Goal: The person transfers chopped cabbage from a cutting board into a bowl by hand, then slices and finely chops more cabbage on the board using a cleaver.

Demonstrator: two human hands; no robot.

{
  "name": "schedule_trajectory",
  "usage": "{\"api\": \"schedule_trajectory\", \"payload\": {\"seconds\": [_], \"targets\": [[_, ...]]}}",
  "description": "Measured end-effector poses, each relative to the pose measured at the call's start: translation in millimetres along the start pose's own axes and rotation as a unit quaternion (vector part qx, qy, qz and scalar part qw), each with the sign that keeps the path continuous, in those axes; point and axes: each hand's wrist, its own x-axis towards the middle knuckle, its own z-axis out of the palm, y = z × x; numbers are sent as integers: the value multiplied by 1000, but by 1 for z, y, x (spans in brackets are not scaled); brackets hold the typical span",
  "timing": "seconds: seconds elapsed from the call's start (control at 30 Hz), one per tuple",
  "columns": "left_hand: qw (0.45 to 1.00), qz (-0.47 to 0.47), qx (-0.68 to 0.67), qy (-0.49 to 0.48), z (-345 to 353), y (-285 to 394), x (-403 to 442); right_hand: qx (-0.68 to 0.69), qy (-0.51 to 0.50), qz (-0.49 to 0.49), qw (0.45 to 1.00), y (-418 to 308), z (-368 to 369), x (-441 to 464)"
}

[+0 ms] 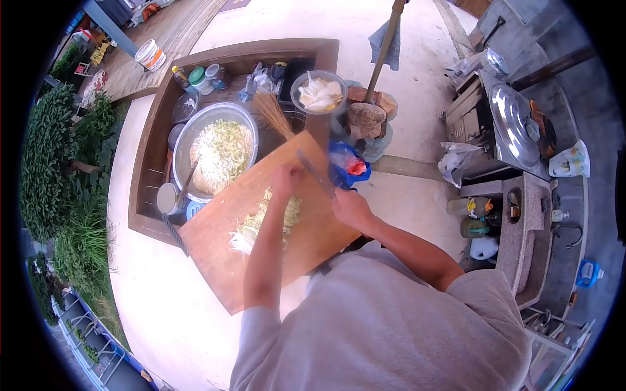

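A wooden cutting board (215,260) lies at a slant in front of my body, with a pile of shredded pale green vegetable (290,212) on it. My right hand (351,208) is wrapped round the handle of a knife (314,173), whose blade points up and left over the board. Close to the blade's far end is my left hand (287,180), its fingers curled together; what they hold, if anything, is too small to make out. Beyond the board's left edge stands a large metal bowl (251,124) of chopped vegetable and white powder.
A clear bowl of pale pieces (319,92) sits behind the board, near a straw brush (270,114). Jars (197,77) stand in the wooden-framed table (147,163). A blue bag (345,163) and a stone-based pole (385,55) are beyond the board; a stone sink (538,251) is at right.
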Motion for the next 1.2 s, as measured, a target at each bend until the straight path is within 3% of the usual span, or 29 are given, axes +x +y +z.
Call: {"api": "schedule_trajectory", "payload": {"seconds": [0.3, 0.6, 0.7, 0.9, 1.0, 1.13, 1.2], "targets": [[997, -46, 57, -8, 8, -9, 5, -80, -45, 2, 996, -31, -9, 34], [996, -70, 56, -16, 5, 1, 8, -75, -70, -3, 995, -38, -4, 70], [992, -103, 60, -32, -7, 26, 6, -83, -22, -9, 996, -37, 11, 79], [993, -88, 52, -57, -10, 14, 3, -101, 31, -58, 993, -41, 30, 97], [998, -64, -1, 1, -38, 9, -2, -105, 57, -84, 989, -38, 36, 80], [990, -117, 5, 82, -56, -10, -6, -78, 69, -133, 986, -17, 42, 65], [995, -71, 13, 68, -53, -5, -5, -18, 93, -139, 986, -15, 34, 49]]}}
